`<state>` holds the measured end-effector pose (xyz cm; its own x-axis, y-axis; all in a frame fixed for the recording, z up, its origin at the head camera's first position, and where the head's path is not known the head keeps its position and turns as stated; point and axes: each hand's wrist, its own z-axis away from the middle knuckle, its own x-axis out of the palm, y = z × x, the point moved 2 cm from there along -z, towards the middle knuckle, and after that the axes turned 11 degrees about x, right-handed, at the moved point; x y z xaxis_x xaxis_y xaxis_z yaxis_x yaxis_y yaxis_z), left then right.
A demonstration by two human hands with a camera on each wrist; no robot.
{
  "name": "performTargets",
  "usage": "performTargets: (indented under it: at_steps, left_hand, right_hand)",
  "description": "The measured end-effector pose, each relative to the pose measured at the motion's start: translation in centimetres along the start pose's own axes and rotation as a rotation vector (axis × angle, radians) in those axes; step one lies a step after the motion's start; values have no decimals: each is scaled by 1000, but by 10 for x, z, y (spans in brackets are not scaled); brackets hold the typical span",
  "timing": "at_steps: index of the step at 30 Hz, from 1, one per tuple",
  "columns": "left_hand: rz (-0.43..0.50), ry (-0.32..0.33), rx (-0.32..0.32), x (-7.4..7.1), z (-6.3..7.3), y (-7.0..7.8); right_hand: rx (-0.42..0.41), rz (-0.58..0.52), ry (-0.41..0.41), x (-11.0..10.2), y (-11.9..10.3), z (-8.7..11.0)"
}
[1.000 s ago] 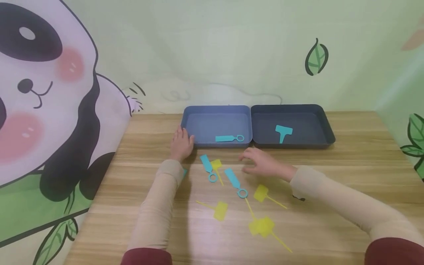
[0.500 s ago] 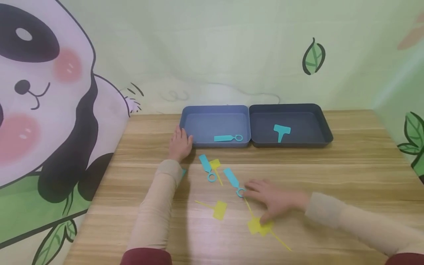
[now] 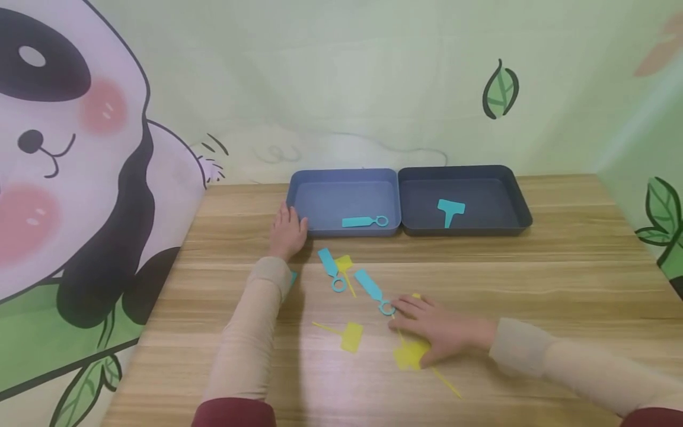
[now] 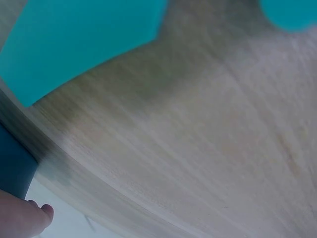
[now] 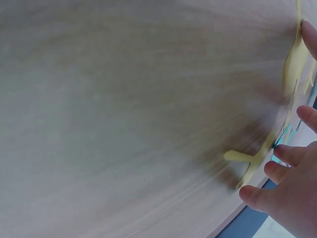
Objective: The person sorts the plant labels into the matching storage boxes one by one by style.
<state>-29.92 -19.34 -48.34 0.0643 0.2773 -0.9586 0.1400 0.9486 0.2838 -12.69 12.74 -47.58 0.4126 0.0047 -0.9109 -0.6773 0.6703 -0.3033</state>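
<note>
My left hand (image 3: 288, 234) rests on the left front corner of the light blue tray (image 3: 347, 232), which holds a turquoise ring-ended tag (image 3: 357, 222). My right hand (image 3: 440, 326) is spread flat over yellow T-shaped tags. Its thumb touches a yellow pair (image 3: 407, 357); in the right wrist view another yellow tag (image 5: 255, 158) lies by the fingertips. The index finger is beside the ring of a turquoise tag (image 3: 368, 284). Under my left forearm a turquoise piece (image 4: 89, 44) is mostly hidden in the head view.
A dark tray (image 3: 480, 230) adjoins the blue one and holds a turquoise T-shaped tag (image 3: 452, 207). Between the hands lie another ring-ended tag (image 3: 328, 261) touching a yellow tag (image 3: 344, 263), and a separate yellow tag (image 3: 351, 337). A panda-printed wall (image 3: 320, 89) stands behind.
My right hand has moved from near the trays down and right onto the yellow tags, its fingers spreading and now covering most of one. My left hand stays at the tray corner.
</note>
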Motion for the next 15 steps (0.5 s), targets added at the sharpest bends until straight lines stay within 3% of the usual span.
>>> performTargets:
  at_steps: [5, 15]
  left_hand:
    - [-1, 0, 5, 0, 0, -1]
    - [6, -8, 9, -2, 2, 0]
  right_hand:
    - [0, -36, 36, -1, 4, -3]
    - [36, -69, 15, -5, 16, -9]
